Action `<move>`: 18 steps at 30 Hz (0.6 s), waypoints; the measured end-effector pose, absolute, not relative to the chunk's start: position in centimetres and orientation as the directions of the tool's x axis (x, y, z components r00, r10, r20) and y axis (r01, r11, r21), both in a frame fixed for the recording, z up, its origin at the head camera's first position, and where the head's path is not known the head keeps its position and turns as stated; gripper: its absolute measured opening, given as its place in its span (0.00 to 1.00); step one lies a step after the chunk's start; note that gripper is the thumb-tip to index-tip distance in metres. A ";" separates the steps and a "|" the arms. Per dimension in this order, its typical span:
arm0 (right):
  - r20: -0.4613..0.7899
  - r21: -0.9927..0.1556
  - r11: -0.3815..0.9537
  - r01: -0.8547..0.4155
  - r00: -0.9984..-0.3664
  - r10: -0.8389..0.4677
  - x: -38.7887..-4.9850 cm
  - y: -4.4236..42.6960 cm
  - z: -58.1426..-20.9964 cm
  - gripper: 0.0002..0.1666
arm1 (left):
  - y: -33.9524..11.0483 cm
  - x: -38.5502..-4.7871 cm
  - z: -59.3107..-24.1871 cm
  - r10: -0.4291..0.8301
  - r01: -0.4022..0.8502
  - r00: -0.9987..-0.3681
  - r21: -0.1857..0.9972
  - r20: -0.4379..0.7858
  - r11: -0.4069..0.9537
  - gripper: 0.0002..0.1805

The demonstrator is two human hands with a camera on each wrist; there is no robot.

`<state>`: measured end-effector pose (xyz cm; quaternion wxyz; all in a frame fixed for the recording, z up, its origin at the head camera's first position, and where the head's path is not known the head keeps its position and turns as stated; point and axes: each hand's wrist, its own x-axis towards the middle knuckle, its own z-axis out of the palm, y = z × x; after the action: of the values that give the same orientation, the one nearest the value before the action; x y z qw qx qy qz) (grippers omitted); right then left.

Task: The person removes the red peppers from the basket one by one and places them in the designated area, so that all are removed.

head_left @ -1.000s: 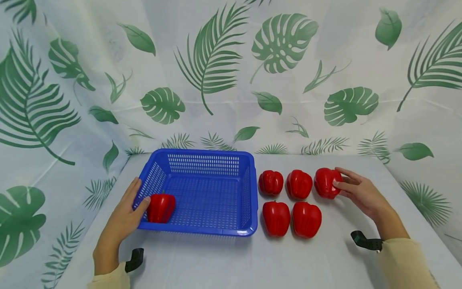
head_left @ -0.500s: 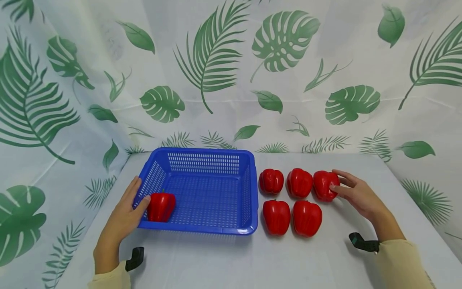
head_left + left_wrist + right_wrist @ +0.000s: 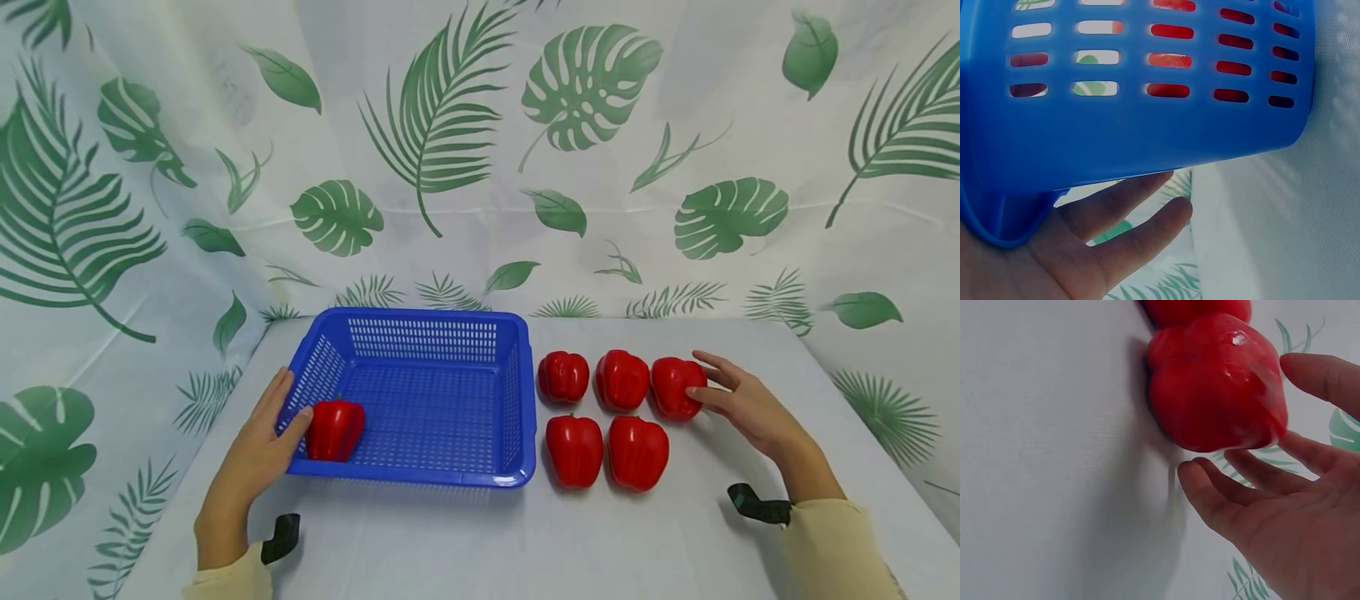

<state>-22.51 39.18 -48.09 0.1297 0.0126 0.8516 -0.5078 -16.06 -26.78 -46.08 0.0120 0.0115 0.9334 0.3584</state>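
Observation:
Spread around the right end of the back row, my right hand (image 3: 756, 410) has its thumb and fingers about a red bell pepper (image 3: 677, 388). In the right wrist view a narrow gap shows between the thumb (image 3: 1325, 378) and that pepper (image 3: 1216, 387), and the fingers lie loosely beside it. At the left end of a blue plastic basket (image 3: 420, 417), my left hand (image 3: 258, 442) rests against the rim, thumb on the inner side. Its fingers (image 3: 1147, 231) stretch straight outside the slotted basket wall (image 3: 1147, 137). One bell pepper (image 3: 334, 431) lies inside the basket near that thumb.
Two more bell peppers, one (image 3: 563, 377) nearest the basket and one (image 3: 622, 381) mid-row, complete the back row. In front lie a left bell pepper (image 3: 574, 451) and a right bell pepper (image 3: 637, 453). A leaf-patterned white curtain (image 3: 480, 167) borders the white table (image 3: 480, 550).
The rightmost back pepper has shifted slightly left and nearer, up against its neighbour. My right hand's grasp on it has loosened. The left hand and basket stay in place.

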 end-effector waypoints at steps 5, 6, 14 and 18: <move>-0.227 -0.864 0.481 0.150 -0.968 -0.105 -22.6 39.2 -47.6 0.55 | -26.8 -16.1 -46.1 0.030 0.015 -1.000 0.670 -0.010 0.742 0.45; -0.227 -0.864 0.479 0.152 -0.969 -0.101 -22.7 39.2 -47.5 0.56 | -26.8 -16.1 -46.1 0.029 0.016 -1.000 0.670 -0.008 0.742 0.45; -0.208 -0.869 0.469 0.154 -0.976 -0.066 -23.0 38.9 -45.9 0.60 | -26.8 -16.0 -46.2 0.026 0.017 -1.000 0.670 -0.003 0.742 0.45; -0.190 -0.878 0.457 0.144 -0.980 -0.055 -23.2 38.6 -45.3 0.60 | -26.8 -16.1 -46.2 0.029 0.022 -1.000 0.671 0.001 0.741 0.44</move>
<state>-23.18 38.59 -45.30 0.0957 0.0263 0.8482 -0.5202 -16.07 -26.82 -46.23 0.0050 0.0136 0.9331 0.3593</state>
